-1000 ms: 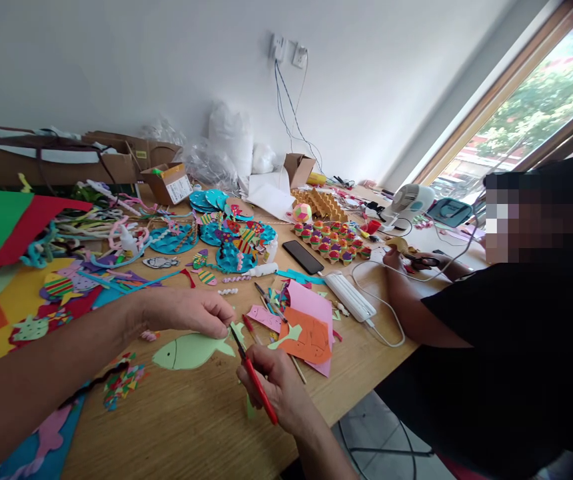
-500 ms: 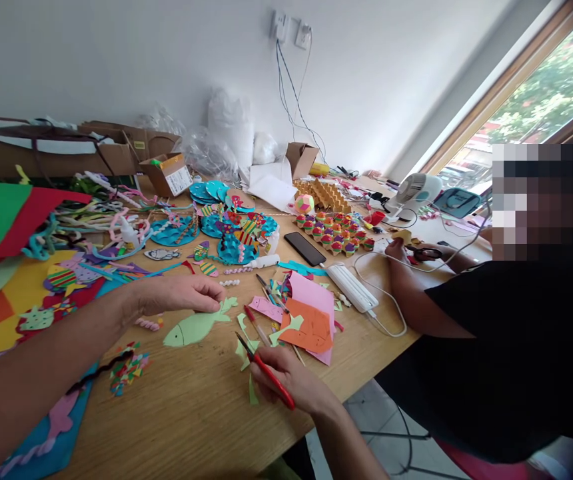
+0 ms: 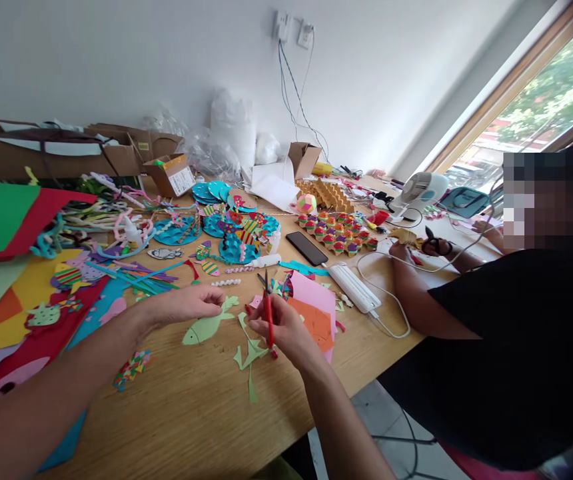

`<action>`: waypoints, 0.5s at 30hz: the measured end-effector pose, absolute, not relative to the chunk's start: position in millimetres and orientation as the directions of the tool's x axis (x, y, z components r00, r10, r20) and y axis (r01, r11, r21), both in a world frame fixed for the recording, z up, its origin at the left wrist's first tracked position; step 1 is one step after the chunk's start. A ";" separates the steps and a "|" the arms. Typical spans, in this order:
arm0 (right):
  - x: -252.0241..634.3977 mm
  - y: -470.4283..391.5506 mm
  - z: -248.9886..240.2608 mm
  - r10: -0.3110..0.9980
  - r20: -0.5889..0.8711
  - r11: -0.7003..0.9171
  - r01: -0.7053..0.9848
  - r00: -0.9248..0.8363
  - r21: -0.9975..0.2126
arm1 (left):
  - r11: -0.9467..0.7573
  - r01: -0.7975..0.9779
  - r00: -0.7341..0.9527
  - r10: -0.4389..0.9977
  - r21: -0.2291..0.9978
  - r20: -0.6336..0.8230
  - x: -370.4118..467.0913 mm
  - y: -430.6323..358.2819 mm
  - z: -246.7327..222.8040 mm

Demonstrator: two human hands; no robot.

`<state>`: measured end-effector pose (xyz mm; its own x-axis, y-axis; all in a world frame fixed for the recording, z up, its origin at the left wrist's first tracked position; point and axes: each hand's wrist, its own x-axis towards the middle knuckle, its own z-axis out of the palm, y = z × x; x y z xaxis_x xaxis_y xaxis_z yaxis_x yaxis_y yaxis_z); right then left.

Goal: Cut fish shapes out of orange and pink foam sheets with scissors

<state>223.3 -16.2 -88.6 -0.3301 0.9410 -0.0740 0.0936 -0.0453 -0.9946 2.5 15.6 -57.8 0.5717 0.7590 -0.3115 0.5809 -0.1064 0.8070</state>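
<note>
Table (image 3: 166,427) cluttered nr wall (image 3: 141,60); L grip (image 3: 197,302) pinched on fish (image 3: 204,329), R grip (image 3: 289,328) rnd scissors (image 3: 269,315).

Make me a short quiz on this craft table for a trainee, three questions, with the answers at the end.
1. True or false: the right hand holds the red-handled scissors.
2. Which is nearest the left hand: a) the fan, b) the green paper fish, or c) the phone?
3. Fill in: the sheet lying on the pink paper is coloured ____.

Key: 1. True. 2. b. 3. Orange.
</note>
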 end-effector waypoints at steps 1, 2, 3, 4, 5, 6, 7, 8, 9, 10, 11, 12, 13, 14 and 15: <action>216.9 -10.7 -86.0 0.932 -0.066 -0.024 0.121 -0.356 -0.992 | -0.102 0.580 0.563 0.767 0.808 -0.308 2.9 15.0 -59.6; 210.5 -5.6 -84.1 0.917 -0.076 -0.020 0.146 -0.391 -0.989 | -0.097 0.579 0.556 0.774 0.810 -0.305 3.3 14.6 -61.4; 204.4 -0.8 -82.9 0.896 -0.083 -0.012 0.164 -0.436 -0.986 | -0.094 0.577 0.550 0.779 0.811 -0.301 3.8 14.4 -63.0; 198.7 3.5 -82.4 0.878 -0.076 0.012 0.180 -0.473 -0.984 | -0.092 0.574 0.546 0.784 0.814 -0.297 4.2 14.5 -64.4; 193.7 7.4 -82.7 0.868 -0.068 0.029 0.187 -0.492 -0.982 | -0.091 0.569 0.544 0.787 0.817 -0.291 4.5 14.6 -65.3; 189.6 10.8 -83.4 0.861 -0.058 0.046 0.191 -0.506 -0.980 | -0.091 0.562 0.543 0.791 0.822 -0.283 4.7 14.8 -65.8; 186.4 13.8 -84.5 0.858 -0.047 0.062 0.194 -0.512 -0.979 | -0.091 0.556 0.540 0.795 0.826 -0.276 4.7 15.0 -65.9; 184.0 16.4 -85.7 0.859 -0.037 0.074 0.194 -0.511 -0.978 | -0.090 0.550 0.536 0.800 0.830 -0.268 4.3 15.3 -65.6; 182.5 18.6 -86.8 0.862 -0.027 0.083 0.194 -0.507 -0.978 | -0.089 0.545 0.529 0.808 0.834 -0.260 3.5 15.7 -65.0; 181.5 20.5 -87.8 0.866 -0.019 0.089 0.191 -0.499 -0.977 | -0.086 0.541 0.519 0.817 0.837 -0.252 2.5 16.2 -64.3; 180.8 22.2 -88.6 0.872 -0.010 0.093 0.187 -0.490 -0.978 | -0.084 0.537 0.509 0.826 0.839 -0.244 1.4 17.1 -63.7; 180.1 23.6 -89.2 0.876 -0.004 0.097 0.183 -0.483 -0.978 | -0.082 0.533 0.500 0.833 0.842 -0.236 0.2 18.4 -63.1; 179.3 24.9 -89.6 0.877 0.002 0.101 0.180 -0.480 -0.979 | -0.081 0.528 0.494 0.839 0.845 -0.228 -0.9 20.0 -62.8; 178.2 26.2 -89.9 0.877 0.007 0.105 0.179 -0.481 -0.978 | -0.081 0.523 0.491 0.842 0.849 -0.222 -1.7 21.9 -62.6; 176.8 27.5 -90.1 0.876 0.011 0.111 0.180 -0.482 -0.977 | -0.081 0.517 0.489 0.845 0.852 -0.217 -2.3 24.1 -62.6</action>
<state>176.8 27.5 -90.1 -0.4816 0.8763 0.0108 0.1803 0.1111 -0.9773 -2.3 24.1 -62.6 0.4894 0.8446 -0.2169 0.5172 -0.0809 0.8520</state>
